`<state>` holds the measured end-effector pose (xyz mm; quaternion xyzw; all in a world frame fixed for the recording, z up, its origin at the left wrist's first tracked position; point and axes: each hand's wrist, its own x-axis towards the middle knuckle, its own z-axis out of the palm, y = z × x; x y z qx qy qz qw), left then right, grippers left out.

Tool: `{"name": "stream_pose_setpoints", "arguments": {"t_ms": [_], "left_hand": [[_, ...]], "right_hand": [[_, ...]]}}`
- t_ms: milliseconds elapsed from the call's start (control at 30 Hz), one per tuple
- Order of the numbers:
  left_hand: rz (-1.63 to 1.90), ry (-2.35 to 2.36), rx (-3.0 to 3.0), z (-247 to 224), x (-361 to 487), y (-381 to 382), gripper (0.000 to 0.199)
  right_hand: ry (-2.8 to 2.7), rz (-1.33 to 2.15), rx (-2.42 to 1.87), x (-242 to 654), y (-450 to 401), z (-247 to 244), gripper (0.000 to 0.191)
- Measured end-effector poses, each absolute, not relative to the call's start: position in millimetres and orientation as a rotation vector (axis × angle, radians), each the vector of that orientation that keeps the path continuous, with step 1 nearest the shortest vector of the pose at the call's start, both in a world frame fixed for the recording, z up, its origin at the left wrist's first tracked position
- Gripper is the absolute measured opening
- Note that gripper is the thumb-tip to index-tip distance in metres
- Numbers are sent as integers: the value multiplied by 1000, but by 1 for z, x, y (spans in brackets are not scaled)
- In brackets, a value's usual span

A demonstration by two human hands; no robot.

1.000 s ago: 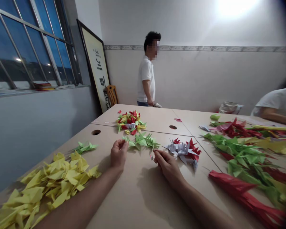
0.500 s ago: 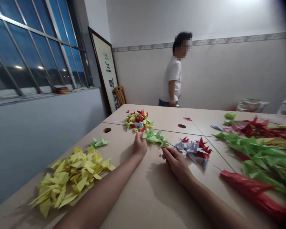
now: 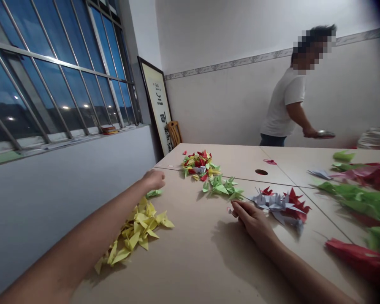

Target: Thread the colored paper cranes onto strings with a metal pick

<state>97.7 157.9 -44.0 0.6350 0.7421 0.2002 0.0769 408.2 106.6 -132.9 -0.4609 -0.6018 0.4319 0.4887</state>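
My left hand (image 3: 154, 179) is closed over the far left of the table, just above a green paper crane (image 3: 154, 193). Whatever its curled fingers may hold is hidden. Below that arm lies a pile of yellow paper cranes (image 3: 137, 228), partly covered by it. My right hand (image 3: 253, 217) is pinched shut at mid-table; a small pinkish-white bit (image 3: 230, 210) shows by its fingertips, too small to name. Beyond it sit green paper cranes (image 3: 223, 186). Grey-white paper cranes (image 3: 274, 200) and red paper cranes (image 3: 296, 204) lie right behind this hand.
A mixed-colour crane heap (image 3: 201, 162) lies farther back. More green cranes (image 3: 351, 196) and a red paper bundle (image 3: 356, 255) are at right. The table has a round hole (image 3: 261, 172). Behind it, a person in a white shirt (image 3: 285, 103) holds a flat object (image 3: 324, 134).
My left hand has moved left, away from the green cranes, to near the table's left edge. My right hand stays by the grey cranes. The view has shifted; the person has moved right, leaning.
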Motion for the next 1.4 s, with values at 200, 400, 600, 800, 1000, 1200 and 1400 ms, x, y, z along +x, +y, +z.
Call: {"name": "stream_pose_setpoints", "arguments": {"t_ms": [200, 400, 600, 800, 1000, 1200, 1400], "left_hand": [[526, 2360, 1859, -65, 76, 153, 16], [817, 2217, 1950, -46, 109, 146, 24], [1299, 1257, 1461, -86, 215, 129, 27], [1318, 960, 970, -134, 249, 127, 29], [1267, 917, 892, -130, 243, 130, 29], [1232, 898, 972, -134, 248, 131, 26], [1337, 1002, 1037, -135, 249, 128, 27]], "right_hand": [[-1503, 1026, -1101, 408, 108, -134, 37], [-1536, 997, -1090, 409, 108, -135, 35], [-1573, 938, -1080, 408, 110, -136, 33], [-1650, 845, -1086, 407, 113, -136, 33], [-1755, 822, -1108, 406, 110, -134, 30], [-1812, 798, -1138, 405, 108, -133, 30], [-1793, 764, -1157, 405, 110, -134, 27]]}}
